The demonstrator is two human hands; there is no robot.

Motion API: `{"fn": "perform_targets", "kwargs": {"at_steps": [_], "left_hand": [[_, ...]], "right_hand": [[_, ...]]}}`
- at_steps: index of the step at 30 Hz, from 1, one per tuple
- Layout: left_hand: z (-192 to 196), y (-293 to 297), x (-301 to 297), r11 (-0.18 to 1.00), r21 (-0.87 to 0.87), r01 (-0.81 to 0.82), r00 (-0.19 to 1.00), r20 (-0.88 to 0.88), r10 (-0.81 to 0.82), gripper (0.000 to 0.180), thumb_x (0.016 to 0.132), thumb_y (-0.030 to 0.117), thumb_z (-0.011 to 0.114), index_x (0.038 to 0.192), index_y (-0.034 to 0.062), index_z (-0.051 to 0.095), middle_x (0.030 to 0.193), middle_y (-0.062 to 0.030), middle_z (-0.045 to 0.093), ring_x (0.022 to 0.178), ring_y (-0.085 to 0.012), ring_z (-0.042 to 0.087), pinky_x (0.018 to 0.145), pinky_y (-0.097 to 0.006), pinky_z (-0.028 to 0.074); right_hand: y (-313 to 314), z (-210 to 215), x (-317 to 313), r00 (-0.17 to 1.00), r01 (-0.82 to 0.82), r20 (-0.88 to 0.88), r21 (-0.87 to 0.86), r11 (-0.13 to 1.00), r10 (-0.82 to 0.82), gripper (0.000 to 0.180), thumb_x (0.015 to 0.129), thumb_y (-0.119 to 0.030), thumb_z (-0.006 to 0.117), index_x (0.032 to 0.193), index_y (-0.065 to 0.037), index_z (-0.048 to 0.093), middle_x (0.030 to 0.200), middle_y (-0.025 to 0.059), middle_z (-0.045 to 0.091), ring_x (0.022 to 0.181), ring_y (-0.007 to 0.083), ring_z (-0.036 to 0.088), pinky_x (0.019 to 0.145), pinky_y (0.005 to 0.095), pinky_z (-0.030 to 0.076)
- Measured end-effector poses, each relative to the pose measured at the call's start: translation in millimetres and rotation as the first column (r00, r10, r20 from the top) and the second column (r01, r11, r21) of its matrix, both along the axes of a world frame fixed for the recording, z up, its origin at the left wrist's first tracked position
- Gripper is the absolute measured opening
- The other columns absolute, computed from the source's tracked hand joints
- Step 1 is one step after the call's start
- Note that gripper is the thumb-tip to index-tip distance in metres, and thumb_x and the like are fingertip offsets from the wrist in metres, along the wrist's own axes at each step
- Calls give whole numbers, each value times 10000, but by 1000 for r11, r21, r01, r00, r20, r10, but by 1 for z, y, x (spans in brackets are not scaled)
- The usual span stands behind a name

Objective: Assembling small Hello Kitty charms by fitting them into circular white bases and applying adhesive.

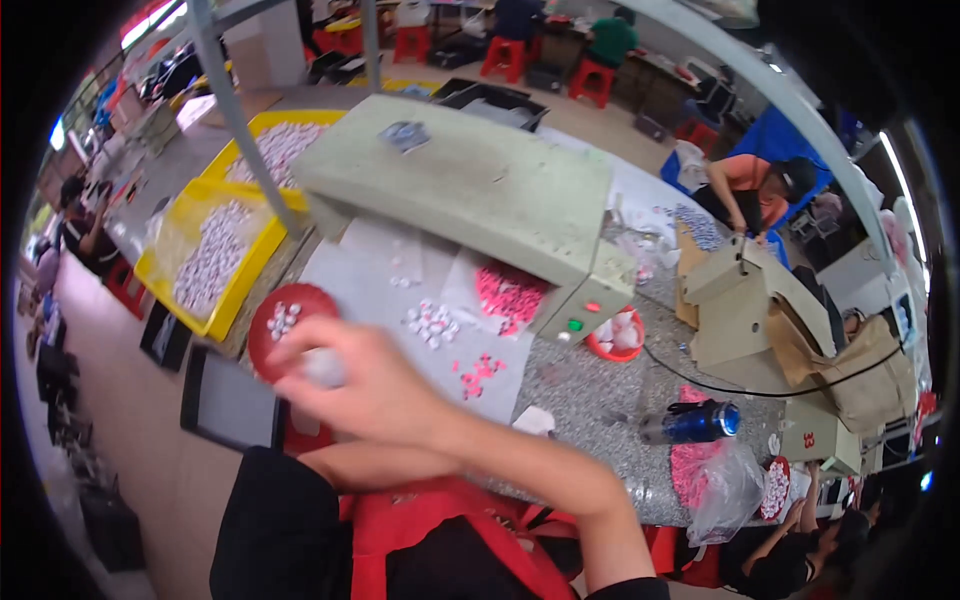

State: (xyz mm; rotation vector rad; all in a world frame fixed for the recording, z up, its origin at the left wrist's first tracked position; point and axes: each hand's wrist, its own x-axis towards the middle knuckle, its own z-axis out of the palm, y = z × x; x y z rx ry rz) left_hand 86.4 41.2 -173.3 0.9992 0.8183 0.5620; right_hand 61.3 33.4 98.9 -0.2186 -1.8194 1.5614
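Note:
My right hand [375, 385] reaches across my body to the left, over the near edge of the red round plate [318, 300]. Its thumb and fingers curl around a pale, rounded wad [323, 368], blurred so that its exact kind is unclear. Small white pieces [283, 320] lie on the plate. My left forearm [375, 465] passes beneath the right one, which hides my left hand. On the white sheet ahead are a pile of white pieces [432, 322], a few pink pieces [480, 376] and a larger pink heap [510, 298].
A long pale-green machine housing [450, 180] spans the table ahead. Yellow trays [235, 290] of white pieces stand left, above a grey-lined black tray [232, 400]. A red bowl [615, 335] of white wads and a blue bottle [705, 420] are right. A co-worker [750, 190] sits beyond.

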Motion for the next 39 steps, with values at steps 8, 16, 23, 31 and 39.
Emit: {"fn": "perform_targets", "kwargs": {"at_steps": [8,16,23,31,39], "left_hand": [[-100,2,-162,576,601,-554,226,-557,799,254,715,191,643,922,49,604,818,-152,607,762,-280,593,696,-346,475],[-100,42,-120,538,732,-417,233,-486,842,280,671,170,692,883,38,567,850,-140,556,735,-311,574,649,-386,470],[-87,38,-128,657,391,-644,536,-383,753,316,728,88,637,1026,18,558,914,-122,583,783,-242,597,671,-334,483],[141,-22,-116,785,253,-566,824,195,531,398,763,-87,559,1147,-5,490,927,-97,581,867,-152,570,737,-249,493],[163,-29,-108,620,547,-562,819,260,512,354,742,-129,557,1082,-57,490,1044,-140,518,948,-186,551,792,-273,489]], "right_hand": [[4,-164,132,839,531,255,-580,618,-481,357,721,27,588,1056,-25,475,813,55,546,662,142,550,532,234,447],[-52,-176,98,801,571,268,-614,545,-536,405,726,74,508,1094,-47,392,899,75,499,768,188,561,615,288,481],[-65,-143,96,650,728,287,-500,469,-703,357,749,70,525,1065,-27,388,897,113,530,765,202,585,618,280,502],[-55,-91,78,480,875,276,-210,435,-833,265,716,12,570,974,15,510,943,137,552,783,158,555,662,250,456],[-56,-80,72,379,867,-120,393,307,-918,281,634,-49,642,888,34,552,711,130,613,560,201,601,513,256,467]]}}
